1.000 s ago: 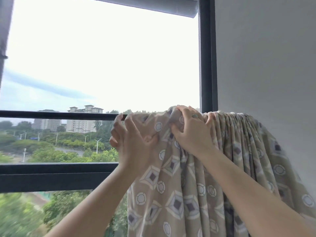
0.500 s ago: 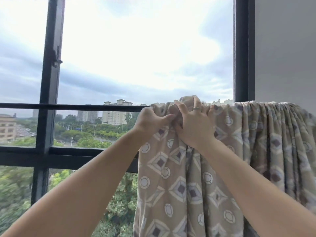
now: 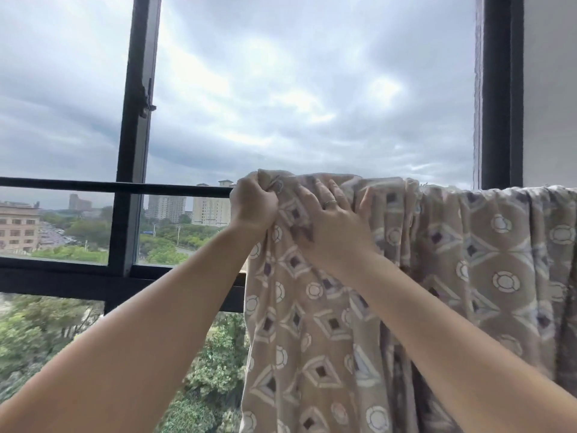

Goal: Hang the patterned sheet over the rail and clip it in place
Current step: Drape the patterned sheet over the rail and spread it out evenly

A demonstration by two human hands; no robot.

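Sheet point(image 3: 468, 276) is draped over the rail point(image 3: 93, 184), on its right stretch. Left hand point(image 3: 254, 203) fists the sheet's left edge at the rail. Right hand point(image 3: 334, 220) has flattened, fingers spread on the cloth, holding nothing. Looks like spreading; no clip in view.

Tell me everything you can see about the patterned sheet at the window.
The patterned sheet is soft-looking beige fabric printed with white rings and white-outlined diamonds with dark purple centres. It is draped over the black rail, gathered into vertical folds, and hangs past the bottom of view. The left hand grips its top left edge in a fist; the right hand lies on it, fingers spread. Nothing in view fastens it.
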